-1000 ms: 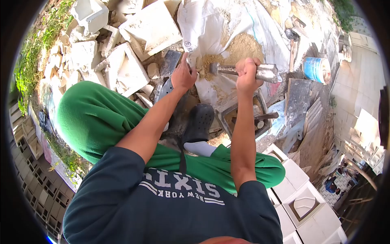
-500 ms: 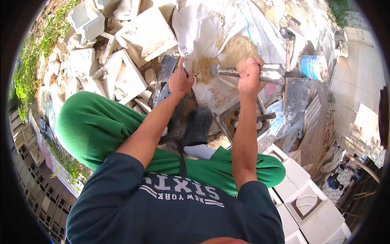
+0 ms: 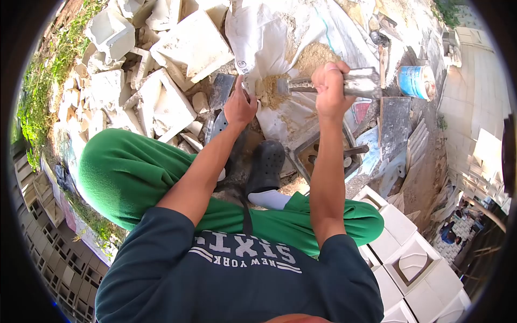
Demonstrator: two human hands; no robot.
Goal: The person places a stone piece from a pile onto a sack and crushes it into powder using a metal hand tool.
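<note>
My right hand (image 3: pixel 330 91) is wrapped round a grey metal tool (image 3: pixel 362 83). One end of the tool is a thick, worn block on the right; a narrower bar runs left to a flat tip over sandy crumbs (image 3: pixel 269 94). My left hand (image 3: pixel 240 106) is closed, its index finger stretched forward beside the edge of a white sack (image 3: pixel 264 48). What its curled fingers hold, if anything, is hidden. Below the hands are my dark clogs (image 3: pixel 266 164).
Broken pale stone blocks (image 3: pixel 191 46) are heaped at the left. A square tray (image 3: pixel 307 153) with tools in it lies below my right hand. A blue-and-white bucket (image 3: pixel 413 82) stands at the right. Carved pale blocks (image 3: pixel 412 261) sit at the lower right.
The metal tool has turned slightly and its flat tip lies a little closer to my right hand. My left hand stays in nearly the same place.
</note>
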